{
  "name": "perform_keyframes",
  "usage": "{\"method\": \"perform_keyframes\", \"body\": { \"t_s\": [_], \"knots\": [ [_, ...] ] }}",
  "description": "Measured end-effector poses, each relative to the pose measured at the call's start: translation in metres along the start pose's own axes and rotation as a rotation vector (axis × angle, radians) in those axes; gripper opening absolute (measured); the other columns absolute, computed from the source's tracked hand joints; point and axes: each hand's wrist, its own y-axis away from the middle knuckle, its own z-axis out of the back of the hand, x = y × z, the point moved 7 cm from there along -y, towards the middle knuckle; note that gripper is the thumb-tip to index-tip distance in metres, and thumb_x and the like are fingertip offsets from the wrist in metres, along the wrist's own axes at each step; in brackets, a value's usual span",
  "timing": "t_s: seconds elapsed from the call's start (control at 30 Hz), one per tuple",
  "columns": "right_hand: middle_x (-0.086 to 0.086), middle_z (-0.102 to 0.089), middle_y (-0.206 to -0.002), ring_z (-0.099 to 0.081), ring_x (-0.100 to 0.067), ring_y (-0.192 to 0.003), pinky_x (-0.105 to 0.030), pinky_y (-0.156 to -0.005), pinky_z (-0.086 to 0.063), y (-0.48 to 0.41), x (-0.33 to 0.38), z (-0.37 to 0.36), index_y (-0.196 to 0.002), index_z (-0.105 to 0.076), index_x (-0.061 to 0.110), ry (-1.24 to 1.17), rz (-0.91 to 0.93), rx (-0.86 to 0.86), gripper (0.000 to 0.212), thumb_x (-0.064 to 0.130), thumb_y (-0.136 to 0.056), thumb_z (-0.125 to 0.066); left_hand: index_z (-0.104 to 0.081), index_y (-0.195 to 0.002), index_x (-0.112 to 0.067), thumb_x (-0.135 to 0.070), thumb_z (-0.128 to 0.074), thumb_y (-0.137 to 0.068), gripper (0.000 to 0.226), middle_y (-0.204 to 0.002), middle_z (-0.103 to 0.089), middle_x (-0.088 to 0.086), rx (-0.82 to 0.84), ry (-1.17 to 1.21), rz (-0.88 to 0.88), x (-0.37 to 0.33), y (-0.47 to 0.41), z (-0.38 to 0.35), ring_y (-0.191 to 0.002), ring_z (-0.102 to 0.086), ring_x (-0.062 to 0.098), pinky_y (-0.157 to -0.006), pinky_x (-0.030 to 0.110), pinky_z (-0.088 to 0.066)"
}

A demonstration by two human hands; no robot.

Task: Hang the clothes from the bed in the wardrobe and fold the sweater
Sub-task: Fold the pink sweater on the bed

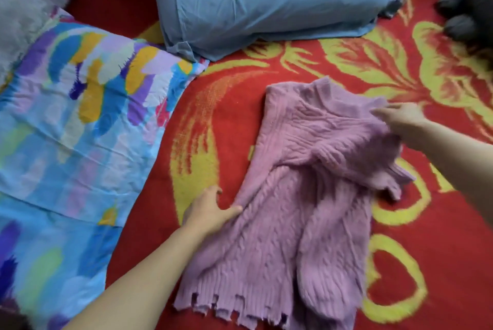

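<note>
A pink cable-knit sweater [298, 196] lies on the red and yellow blanket [213, 121], partly folded, with one sleeve laid down its right side and the other bunched across the top right. My left hand [208, 209] rests at the sweater's left edge, its thumb on the knit and its fingers curled at the edge of the fabric. My right hand [402, 121] is blurred. It reaches over the sweater's upper right shoulder with straight fingers touching the knit. No other clothes are in sight.
A blue pillow [266, 1] lies at the back of the bed. A multicoloured quilt [72, 116] covers the left side, with a grey cushion [24, 9] behind it. A dark grey plush object [472, 7] sits at the far right.
</note>
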Motion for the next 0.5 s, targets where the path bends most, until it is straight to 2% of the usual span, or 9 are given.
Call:
{"method": "perform_keyframes", "body": {
  "t_s": [0.03,0.1,0.2,0.3,0.33,0.37,0.43,0.47,0.5],
  "knots": [
    [-0.004,-0.052,-0.070,-0.044,-0.012,-0.044,-0.018,-0.037,-0.035,0.003,-0.020,-0.006,-0.093,-0.066,0.017,-0.008,0.006,0.049,0.019,0.033,-0.085,-0.072,-0.054,-0.118,-0.021,-0.063,-0.071,-0.070,0.066,-0.119,-0.062,0.004,0.077,-0.086,0.030,0.016,0.014,-0.023,-0.111,-0.059,0.025,-0.084,0.031,-0.046],
    [-0.006,-0.059,-0.072,-0.053,-0.015,-0.055,-0.025,-0.049,-0.043,0.008,-0.060,-0.015,-0.084,-0.066,0.009,0.094,0.014,0.143,0.039,0.047,-0.077,-0.077,-0.047,-0.106,-0.026,-0.064,-0.065,-0.072,0.054,-0.113,-0.064,0.001,0.122,-0.285,0.016,0.038,0.046,-0.062,-0.108,-0.061,0.025,-0.079,0.033,-0.046],
    [-0.007,-0.063,-0.077,-0.054,-0.019,-0.065,-0.032,-0.061,-0.044,0.013,-0.103,-0.015,-0.088,-0.069,0.002,0.218,-0.015,0.277,0.053,0.050,-0.067,-0.083,-0.047,-0.108,-0.025,-0.041,-0.061,-0.080,0.035,-0.107,-0.064,-0.002,-0.043,-0.480,0.010,0.043,0.091,-0.080,-0.097,-0.066,0.026,-0.073,0.036,-0.049],
    [0.004,-0.066,-0.078,-0.059,-0.014,-0.070,-0.028,-0.062,-0.047,0.021,-0.110,-0.011,-0.089,-0.070,0.012,0.272,0.052,0.491,0.057,0.055,-0.055,-0.087,-0.065,-0.110,-0.017,-0.025,-0.086,-0.053,0.061,-0.085,-0.063,0.001,-0.119,-0.570,-0.175,0.013,0.119,-0.094,-0.061,-0.067,0.022,-0.044,0.032,-0.047],
    [0.009,-0.069,-0.083,-0.062,-0.011,-0.076,-0.025,-0.065,-0.049,0.026,-0.107,-0.010,-0.091,-0.070,0.017,0.313,0.092,0.560,0.055,0.051,-0.053,-0.088,-0.067,-0.114,-0.015,-0.023,-0.090,-0.047,0.071,-0.088,-0.063,0.003,-0.092,-0.636,-0.286,-0.003,0.127,-0.104,-0.062,-0.067,0.022,-0.043,0.030,-0.048],
    [0.009,-0.071,-0.089,-0.063,-0.012,-0.083,-0.024,-0.068,-0.050,0.031,-0.107,-0.011,-0.096,-0.069,0.020,0.386,0.145,0.611,0.054,0.045,-0.054,-0.090,-0.060,-0.127,-0.016,-0.026,-0.088,-0.054,0.078,-0.102,-0.062,0.007,0.045,-0.671,-0.342,-0.011,0.130,-0.120,-0.078,-0.068,0.024,-0.053,0.032,-0.052],
    [-0.004,-0.071,-0.097,-0.064,-0.023,-0.092,-0.029,-0.072,-0.046,0.033,-0.108,-0.005,-0.105,-0.068,0.017,0.618,0.259,0.531,0.048,0.035,-0.065,-0.088,-0.038,-0.143,-0.023,-0.040,-0.069,-0.078,0.074,-0.134,-0.048,0.010,0.319,-0.676,-0.254,-0.016,0.128,-0.143,-0.117,-0.056,0.027,-0.087,0.039,-0.049],
    [-0.010,-0.071,-0.096,-0.065,-0.028,-0.092,-0.030,-0.070,-0.044,0.032,-0.107,0.003,-0.103,-0.069,0.015,0.686,0.292,0.421,0.042,0.036,-0.069,-0.084,-0.041,-0.140,-0.024,-0.047,-0.061,-0.083,0.065,-0.137,-0.048,0.009,0.430,-0.663,-0.170,-0.017,0.123,-0.147,-0.122,-0.052,0.028,-0.094,0.040,-0.045],
    [-0.014,-0.070,-0.090,-0.065,-0.029,-0.088,-0.032,-0.067,-0.043,0.030,-0.104,0.014,-0.095,-0.071,0.015,0.660,0.291,0.323,0.037,0.040,-0.069,-0.080,-0.051,-0.131,-0.025,-0.051,-0.056,-0.085,0.053,-0.133,-0.054,0.008,0.399,-0.613,-0.146,-0.025,0.112,-0.140,-0.121,-0.054,0.029,-0.095,0.040,-0.045]
  ]
}}
